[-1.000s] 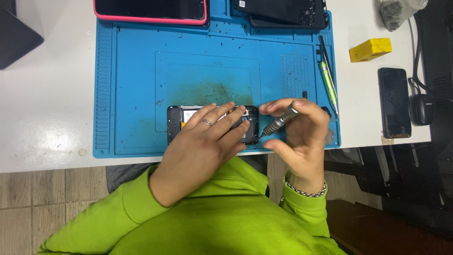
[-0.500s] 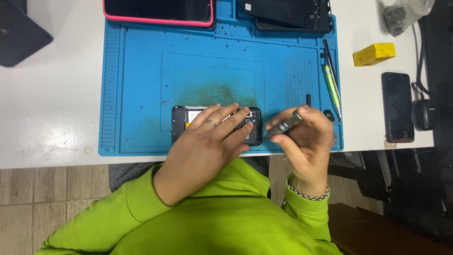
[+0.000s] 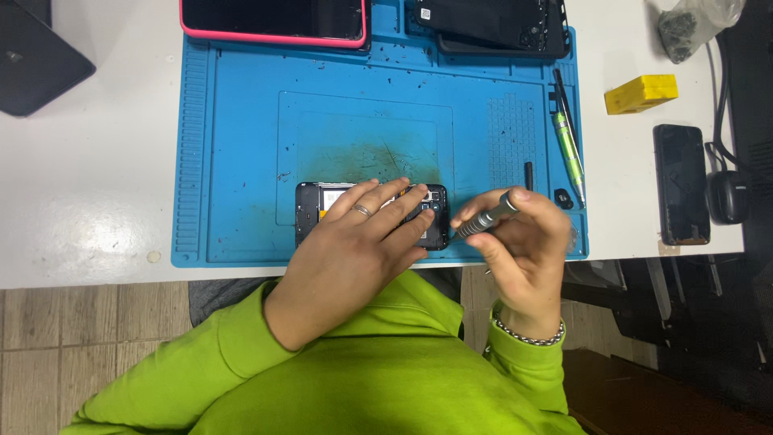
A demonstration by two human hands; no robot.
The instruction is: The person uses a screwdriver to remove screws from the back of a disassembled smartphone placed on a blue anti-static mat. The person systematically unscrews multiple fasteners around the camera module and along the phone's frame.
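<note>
Opened black phone (image 3: 318, 211), back cover off, at the near edge of the blue silicone work mat (image 3: 241, 145).
Left hand (image 3: 354, 250) spread flat on it; right hand (image 3: 523, 250) pinches a grey metal screwdriver (image 3: 485, 219) at its right end. Risk, judged: tip slipping, gouging the board.

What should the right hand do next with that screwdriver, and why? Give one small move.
Probably seat the tip squarely in a screw at the phone's right end. The left hand already lies flat on the opened phone, pinning it to the blue mat, and the right hand holds the screwdriver angled at that end.
</note>
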